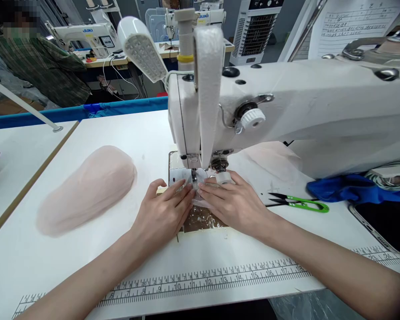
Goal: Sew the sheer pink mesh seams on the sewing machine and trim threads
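- Two hands at work: left hand (166,209) and right hand (235,204) press sheer fabric (202,203) down, fingers extended rather than clenched (any pinch at the tips is hidden).
- That fabric sits at the presser foot (194,175) of the sewing machine (286,98); sewing looks underway, though what is stitched and what remains cannot be told.
- Leftward, a pale pink piece (90,191) lies well apart from the needle area.
- Rightward, green snips (303,203) rest near blue cloth (360,189).

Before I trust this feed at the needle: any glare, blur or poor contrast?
Head view: white glints on the brown patch; head view: sheer fabric between left hand and right hand, faint in outline; head view: upper-right paper, too soft to read.
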Available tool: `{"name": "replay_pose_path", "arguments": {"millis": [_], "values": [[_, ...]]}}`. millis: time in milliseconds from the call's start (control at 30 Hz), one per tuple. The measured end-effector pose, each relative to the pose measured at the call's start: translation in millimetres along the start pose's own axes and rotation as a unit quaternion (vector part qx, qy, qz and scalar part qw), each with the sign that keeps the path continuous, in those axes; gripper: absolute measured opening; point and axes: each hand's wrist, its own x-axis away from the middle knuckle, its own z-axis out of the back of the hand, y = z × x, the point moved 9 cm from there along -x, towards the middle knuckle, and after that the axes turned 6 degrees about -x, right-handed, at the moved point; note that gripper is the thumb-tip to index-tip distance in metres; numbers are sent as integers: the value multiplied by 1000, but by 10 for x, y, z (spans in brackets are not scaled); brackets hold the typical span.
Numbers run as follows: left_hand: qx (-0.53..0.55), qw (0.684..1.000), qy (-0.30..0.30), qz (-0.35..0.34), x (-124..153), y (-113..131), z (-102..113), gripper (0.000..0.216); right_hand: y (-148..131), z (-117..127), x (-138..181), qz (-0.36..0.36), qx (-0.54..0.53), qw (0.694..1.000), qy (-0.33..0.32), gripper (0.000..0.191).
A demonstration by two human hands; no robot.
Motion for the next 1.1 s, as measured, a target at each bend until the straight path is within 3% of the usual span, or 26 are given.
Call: {"name": "replay_pose_path", "arguments": {"millis": [1100], "values": [[-13,1000,21,5,-62,-121,-94,23,110,-107,-71,-20,72,997,-33,28]]}}
